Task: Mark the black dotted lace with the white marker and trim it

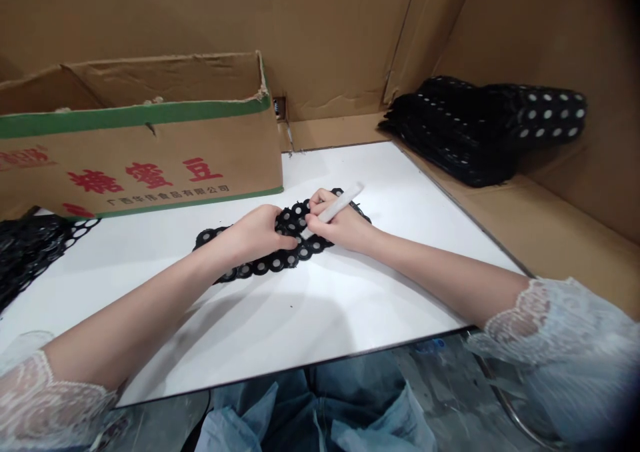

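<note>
- A person works bare-handed over a flat white tabletop point(290, 335), bending to a black, openwork strip set with rows of pale round dots point(290, 224), which lies at the middle of the tabletop.
- The left hand point(260, 231), partly curled with its thumb stretched out, rests on the strip; whether its fingers pinch the material cannot be told.
- The right hand point(343, 224), closed around a slim white pen-shaped tool point(345, 201), brings the tool's lower end down to the strip, near the left thumb.
- At the tabletop's far left stands a brown cardboard box with green edging and red lettering point(200, 152).
- A loose heap of black netted material point(30, 249) lies at the tabletop's left edge.
- Beyond the tabletop's far right edge, a thick stack of black, pale-dotted pieces point(470, 129) sits on brown cardboard point(565, 205).
</note>
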Motion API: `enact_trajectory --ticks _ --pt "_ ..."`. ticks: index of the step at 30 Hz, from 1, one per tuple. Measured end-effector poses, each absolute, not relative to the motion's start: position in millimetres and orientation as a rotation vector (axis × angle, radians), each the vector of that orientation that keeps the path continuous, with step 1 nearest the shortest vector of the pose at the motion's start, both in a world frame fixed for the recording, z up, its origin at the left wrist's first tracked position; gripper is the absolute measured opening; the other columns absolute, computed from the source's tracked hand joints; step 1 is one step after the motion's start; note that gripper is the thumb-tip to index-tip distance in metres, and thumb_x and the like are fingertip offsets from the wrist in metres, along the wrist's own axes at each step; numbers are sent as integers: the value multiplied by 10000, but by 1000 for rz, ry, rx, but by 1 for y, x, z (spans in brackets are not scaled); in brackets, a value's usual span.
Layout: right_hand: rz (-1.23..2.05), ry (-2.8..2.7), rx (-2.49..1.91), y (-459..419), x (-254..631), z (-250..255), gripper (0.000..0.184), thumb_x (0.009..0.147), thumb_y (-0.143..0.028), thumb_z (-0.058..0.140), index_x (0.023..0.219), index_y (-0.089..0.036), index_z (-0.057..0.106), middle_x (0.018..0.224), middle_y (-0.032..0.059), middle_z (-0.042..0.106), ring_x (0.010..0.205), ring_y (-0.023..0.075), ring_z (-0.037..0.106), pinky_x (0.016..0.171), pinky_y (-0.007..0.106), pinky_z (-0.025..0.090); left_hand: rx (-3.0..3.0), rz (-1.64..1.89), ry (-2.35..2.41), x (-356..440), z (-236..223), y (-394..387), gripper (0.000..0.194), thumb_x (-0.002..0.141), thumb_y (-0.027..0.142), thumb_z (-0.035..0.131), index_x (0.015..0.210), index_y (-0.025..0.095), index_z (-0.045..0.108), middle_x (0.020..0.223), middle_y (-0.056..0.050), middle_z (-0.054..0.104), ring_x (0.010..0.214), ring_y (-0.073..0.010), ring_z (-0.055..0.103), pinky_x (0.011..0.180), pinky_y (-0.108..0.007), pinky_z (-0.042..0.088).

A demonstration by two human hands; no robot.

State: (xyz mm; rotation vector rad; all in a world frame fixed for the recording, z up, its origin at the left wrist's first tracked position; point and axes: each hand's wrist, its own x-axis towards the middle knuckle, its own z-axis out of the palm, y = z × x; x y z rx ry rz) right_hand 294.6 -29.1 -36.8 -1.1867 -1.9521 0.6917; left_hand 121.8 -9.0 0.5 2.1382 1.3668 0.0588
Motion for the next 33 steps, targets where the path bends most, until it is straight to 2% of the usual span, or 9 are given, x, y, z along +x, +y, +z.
enact_trajectory --ticks 6,8,12,15,19,22,26,30,33 --pt "719 -2175 -1126 -27 299 -34 276 746 -285 434 508 -165 359 832 25 400 728 116 439 724 294 381 2417 -30 1462 126 0 -10 399 566 562 581 589 182 459 512 -7 483 474 -176 473 447 -273 296" --pt "637 -2264 -1095 -28 300 -33 268 742 -277 442 505 -163 389 863 38 400 779 134 442 752 314 380 2418 -48 1456 126 0 -10 419 563 585 576 569 185 453 513 -8 483 478 -174 473 444 -268 290" --pt "305 -2322 -1057 -29 303 -32 207 735 -256 463 553 -162 496 1076 79 413 1027 223 372 885 404 308 2324 -6 1375 122 0 -11 378 607 551 560 585 183 475 528 2 500 491 -164 482 433 -253 289" --pt "303 -2387 -1036 -28 305 -31 203 762 -234 428 607 -166 539 1175 76 405 1153 255 290 946 441 248 2229 69 1319 117 -2 -13 335 635 508 559 662 175 528 588 -2 548 536 -169 508 451 -250 322" --pt "474 -2413 -1058 -27 304 -30 251 797 -223 368 621 -171 539 1041 71 457 1039 217 391 915 416 288 2164 145 1290 112 -4 -15 343 652 490 556 738 157 558 681 -16 592 598 -177 532 493 -255 356" --pt "480 -2366 -1124 -28 300 -32 269 804 -247 365 596 -172 519 954 61 426 975 202 395 869 398 309 2138 170 1301 110 -5 -15 332 659 476 558 729 152 553 692 -16 593 612 -177 532 516 -259 368" --pt "310 -2316 -1196 -30 291 -40 290 817 -292 369 604 -173 528 879 62 382 927 203 375 845 392 295 2075 178 1332 109 -5 -16 318 690 475 526 717 158 543 658 -11 577 579 -168 518 501 -256 357" --pt "86 -2306 -1261 -32 284 -40 251 818 -279 385 696 -170 576 917 88 390 946 220 350 854 390 270 1978 182 1388 108 -5 -17 340 707 504 495 720 166 538 622 -5 562 521 -153 494 467 -247 332" --pt "17 -2288 -1308 -31 284 -35 237 808 -256 398 704 -166 591 928 97 408 951 226 349 851 386 263 1973 193 1363 106 -2 -15 337 696 502 509 766 177 565 673 -5 595 572 -167 527 512 -253 363"
